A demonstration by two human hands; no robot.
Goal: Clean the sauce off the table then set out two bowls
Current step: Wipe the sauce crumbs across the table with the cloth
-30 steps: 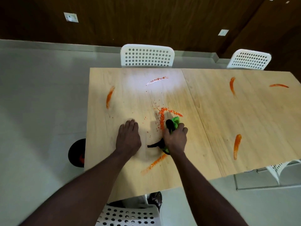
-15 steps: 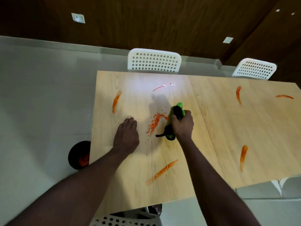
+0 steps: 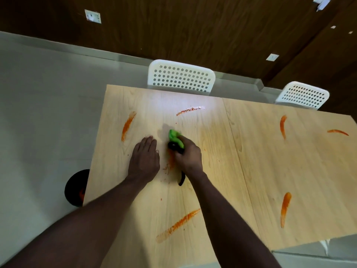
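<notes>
On table (image 3: 251,161), left hand (image 3: 144,161) flat, right hand (image 3: 188,156) gripping cloth (image 3: 174,138)

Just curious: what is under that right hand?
The right hand grips a green-and-black cleaning tool beside smeared sauce; the tool's underside and whatever lies beneath it are hidden.

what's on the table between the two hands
In the head view, a smeared orange sauce patch lies on the table between the left hand and the right hand, which grips a green-and-black cleaning tool.
</notes>
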